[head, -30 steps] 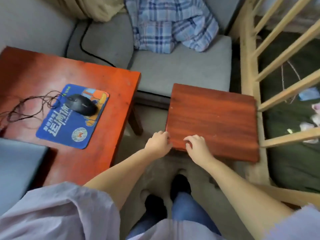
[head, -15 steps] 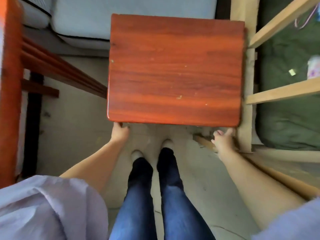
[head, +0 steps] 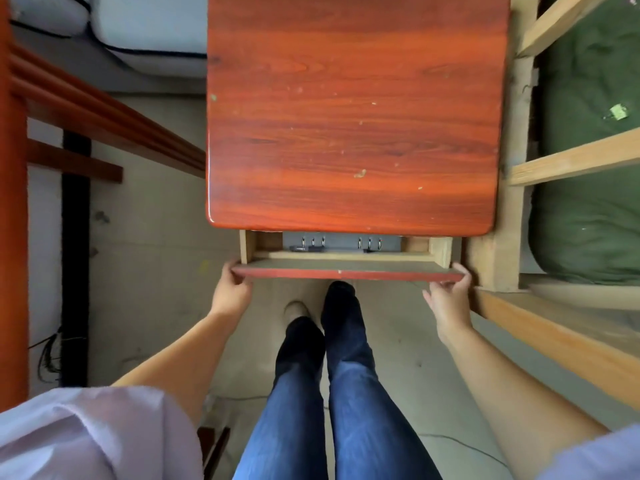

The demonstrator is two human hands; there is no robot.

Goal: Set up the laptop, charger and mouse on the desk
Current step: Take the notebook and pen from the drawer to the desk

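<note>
Presently, left to right: red desk frame (head: 14, 202) at the left edge, its top out of view, so laptop, charger and mouse cannot be placed from here. Left hand (head: 231, 292), fingers curled over the left end of the drawer front (head: 346, 272). Small cabinet (head: 353, 116), red wood top bare; drawer drawn partly out from under its near edge, likely to look for a task item. Grey ring binder (head: 341, 244) visible inside; no charger seen. Right hand (head: 448, 299), gripping the front's right end, so the pull runs straight. Pale wooden frame (head: 568, 161) at the right edge
</note>
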